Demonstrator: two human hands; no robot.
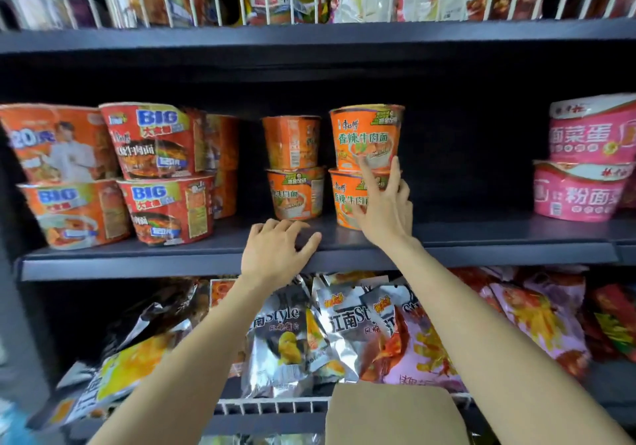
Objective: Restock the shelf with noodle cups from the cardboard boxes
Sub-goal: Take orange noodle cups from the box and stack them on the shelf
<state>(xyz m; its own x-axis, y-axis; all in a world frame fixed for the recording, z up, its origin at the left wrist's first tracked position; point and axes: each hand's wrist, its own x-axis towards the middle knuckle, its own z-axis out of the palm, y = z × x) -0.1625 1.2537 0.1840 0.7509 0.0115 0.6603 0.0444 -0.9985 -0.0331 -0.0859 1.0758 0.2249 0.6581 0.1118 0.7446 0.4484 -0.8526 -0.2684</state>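
Middle shelf [481,238] of a store rack. The right hand [383,207], fingers straight and spread, touches the front of two stacked orange noodle cups: upper cup [366,136] on lower cup [347,200]. The left hand [275,250] rests on the shelf edge, fingers loosely bent, holding nothing. A cardboard flap [395,413], probably part of a box, shows at bottom centre.
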